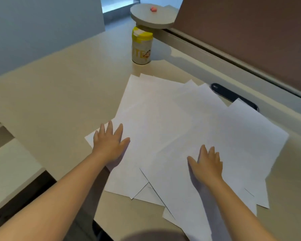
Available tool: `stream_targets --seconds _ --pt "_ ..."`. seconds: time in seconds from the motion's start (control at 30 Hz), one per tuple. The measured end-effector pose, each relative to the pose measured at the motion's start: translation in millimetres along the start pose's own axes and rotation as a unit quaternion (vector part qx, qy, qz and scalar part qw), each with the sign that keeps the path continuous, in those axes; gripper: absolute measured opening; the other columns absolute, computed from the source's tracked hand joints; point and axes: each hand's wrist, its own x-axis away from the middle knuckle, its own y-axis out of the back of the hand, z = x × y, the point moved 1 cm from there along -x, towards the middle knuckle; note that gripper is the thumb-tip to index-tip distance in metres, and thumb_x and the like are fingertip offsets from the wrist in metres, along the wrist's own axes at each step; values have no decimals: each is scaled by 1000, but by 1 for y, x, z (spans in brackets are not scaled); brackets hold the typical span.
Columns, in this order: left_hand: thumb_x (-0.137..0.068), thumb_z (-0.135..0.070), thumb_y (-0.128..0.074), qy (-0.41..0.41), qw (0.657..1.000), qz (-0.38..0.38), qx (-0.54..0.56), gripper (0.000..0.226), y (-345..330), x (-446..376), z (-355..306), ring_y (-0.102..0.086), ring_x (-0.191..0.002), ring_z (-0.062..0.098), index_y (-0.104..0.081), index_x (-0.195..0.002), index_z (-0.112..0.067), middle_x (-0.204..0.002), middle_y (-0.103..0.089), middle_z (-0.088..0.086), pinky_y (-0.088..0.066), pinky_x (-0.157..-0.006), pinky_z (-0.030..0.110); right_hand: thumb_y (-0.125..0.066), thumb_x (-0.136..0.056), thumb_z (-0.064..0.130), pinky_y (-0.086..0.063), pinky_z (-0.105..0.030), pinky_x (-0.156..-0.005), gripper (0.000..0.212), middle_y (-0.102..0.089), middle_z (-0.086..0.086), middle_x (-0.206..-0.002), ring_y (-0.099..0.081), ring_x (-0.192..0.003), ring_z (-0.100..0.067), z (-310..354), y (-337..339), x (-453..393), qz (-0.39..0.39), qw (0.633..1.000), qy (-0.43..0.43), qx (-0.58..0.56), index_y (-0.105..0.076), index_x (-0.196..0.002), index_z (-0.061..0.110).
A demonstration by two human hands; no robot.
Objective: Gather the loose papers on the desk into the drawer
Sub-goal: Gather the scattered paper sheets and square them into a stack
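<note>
Papers (172, 127) blank, canister (142, 47) lettering unreadable

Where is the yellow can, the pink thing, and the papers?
yellow can (141, 47), head view, middle of its label.
pink thing (153, 9), head view, its centre.
papers (163, 119), head view, bare sheet between the hands.

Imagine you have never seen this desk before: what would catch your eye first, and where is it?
First, the loose white papers fanned in overlapping layers across the near right of the desk, with the left hand and right hand spread flat on them. Next, the yellow-lidded canister standing upright at the far edge, under a round grey shelf carrying a small pink object.
</note>
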Motion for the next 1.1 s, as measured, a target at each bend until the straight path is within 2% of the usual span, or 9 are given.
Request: stream_targets --seconds 0.2,0.33,0.43,0.53,0.63,0.73,0.93,1.03,1.1 --pt "-91 -56 -18 27 999 37 4 60 -5 22 -39 -10 -142 35 -12 -146 -32 -159 1 7 -14 -113 44 -29 -95 41 5 -43 -118 66 13 -12 -157 12 -145 -26 25 -7 -9 22 994 107 -10 2 -147 15" --pt "-90 -53 -27 58 998 -6 34 55 6 19 -38 -32 -130 32 -34 -136 -23 -149 -25 10 -26 -104 43 -33 -97 29 7 -35 -118 55 2 -5 -159 8 -146 -17 36 0 -10 31 974 187 -124 -14 -147 17" --pt "-90 -47 -36 76 993 -37 78 48 14 7 -33 -41 -120 32 -48 -118 -10 -132 -45 13 -32 -99 41 -38 -94 33 5 -42 -118 59 5 -9 -158 11 -145 -25 18 10 -15 -46 992 69 -93 -14 -146 16" --pt "-90 -44 -40 47 993 -39 96 45 16 -3 -43 -35 -126 34 -49 -117 -8 -139 -39 15 -29 -103 42 -41 -92 38 1 -51 -116 71 13 -13 -157 14 -144 -32 -2 15 -15 1 991 -86 -102 -3 -147 16" --pt "-90 -46 -40 20 996 -11 89 53 11 -9 -57 -16 -141 33 -42 -130 -11 -156 -12 13 -18 -112 44 -38 -93 40 4 -50 -116 74 18 -14 -156 17 -143 -32 1 11 -12 48 988 -96 -114 6 -147 15" --pt "-88 -48 -42 13 997 27 68 61 8 -12 -68 -13 -143 31 -35 -135 -10 -156 -11 11 -19 -112 43 -37 -94 39 3 -46 -117 72 16 -12 -157 16 -144 -30 23 8 -10 53 987 -54 -144 5 -147 15" --pt "-80 -15 -62 25 984 44 168 42 26 -28 -61 -48 -96 31 -42 -114 0 -118 -48 16 -40 -75 34 -43 -93 29 -10 -37 -119 69 -2 -8 -159 -2 -146 -23 47 16 -11 38 954 0 -296 -4 -147 12" --pt "-80 -9 -58 13 974 47 223 13 29 -39 -49 -47 -81 28 -45 -76 -7 -80 -52 6 -34 -57 29 -42 -93 33 -12 -39 -119 67 -2 -13 -158 -2 -145 -27 30 22 -15 -46 971 -62 -225 -9 -146 9" --pt "-82 -11 -56 4 967 35 252 22 31 -44 -43 -51 -79 28 -44 -63 -12 -70 -51 4 -35 -59 28 -35 -94 38 0 -40 -120 69 9 -16 -157 10 -145 -28 13 21 -19 -64 981 -104 -148 -1 -147 8"
